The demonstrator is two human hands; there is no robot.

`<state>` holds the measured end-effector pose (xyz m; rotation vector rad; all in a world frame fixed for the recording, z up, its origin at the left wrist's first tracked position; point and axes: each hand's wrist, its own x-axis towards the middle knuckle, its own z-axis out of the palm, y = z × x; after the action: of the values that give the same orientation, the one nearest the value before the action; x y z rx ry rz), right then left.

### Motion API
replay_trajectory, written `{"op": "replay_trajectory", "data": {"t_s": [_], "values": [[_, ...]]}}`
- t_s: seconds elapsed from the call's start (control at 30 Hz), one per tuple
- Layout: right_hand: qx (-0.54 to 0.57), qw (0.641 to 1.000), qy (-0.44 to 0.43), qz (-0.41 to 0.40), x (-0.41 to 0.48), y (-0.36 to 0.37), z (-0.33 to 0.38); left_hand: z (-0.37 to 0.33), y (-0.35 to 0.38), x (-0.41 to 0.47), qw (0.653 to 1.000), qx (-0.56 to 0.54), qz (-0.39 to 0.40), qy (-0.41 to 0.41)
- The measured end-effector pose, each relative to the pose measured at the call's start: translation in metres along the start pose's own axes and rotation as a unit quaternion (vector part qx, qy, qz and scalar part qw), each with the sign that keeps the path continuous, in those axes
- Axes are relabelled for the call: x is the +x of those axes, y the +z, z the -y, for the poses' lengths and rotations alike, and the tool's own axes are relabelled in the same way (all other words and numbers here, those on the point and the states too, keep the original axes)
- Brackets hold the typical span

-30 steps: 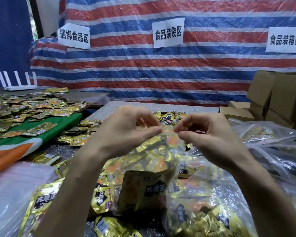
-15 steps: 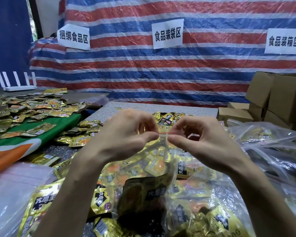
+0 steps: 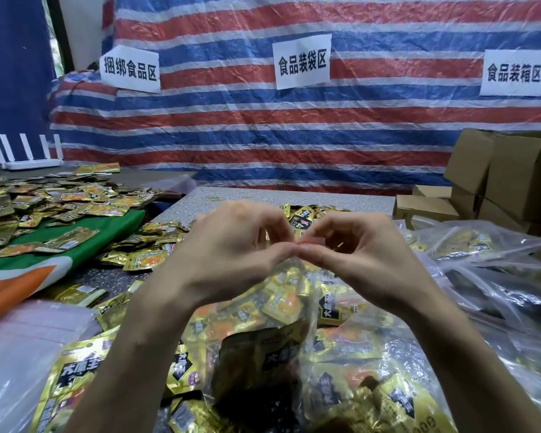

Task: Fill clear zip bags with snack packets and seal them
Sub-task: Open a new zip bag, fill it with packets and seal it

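Out at nine o'clock the loose snack packets (image 3: 138, 257) lie spread on the surface (image 3: 294, 198); I don't need them for this bag. My left grip (image 3: 231, 254) pinches the top of the clear zip bag (image 3: 288, 310) between thumb and forefinger, right on its zip strip (image 3: 307, 244). A second ago a bare stretch of strip showed between my two pinches. Now it is gone — the thumbs have slid together and touch at twelve o'clock, just above the bag's packed belly. My right grip (image 3: 366, 257) pinches the same strip from the other side, fingers curled over it. The bag hangs straight in front of me, full of gold packets. I judge the middle of the seal is being pressed last, so this closure is nearly done — though both ends may want a check. At three o'clock lie other filled bags (image 3: 481, 245).
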<state>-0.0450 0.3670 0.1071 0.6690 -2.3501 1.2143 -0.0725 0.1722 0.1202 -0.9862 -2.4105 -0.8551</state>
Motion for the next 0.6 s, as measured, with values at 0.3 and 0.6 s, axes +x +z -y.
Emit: {"op": "replay_trajectory", "data": {"t_s": [0.3, 0.6], "values": [[0.118, 0.991, 0.050, 0.045, 0.0008, -0.0068, -0.0048, 0.0021, 0.0035, 0.0020, 0.999, -0.027, 0.017, -0.006], [0.103, 0.994, 0.041, 0.015, 0.0021, -0.0115, -0.0049, 0.0039, 0.0003, 0.0021, 0.998, -0.046, 0.027, -0.016]]}}
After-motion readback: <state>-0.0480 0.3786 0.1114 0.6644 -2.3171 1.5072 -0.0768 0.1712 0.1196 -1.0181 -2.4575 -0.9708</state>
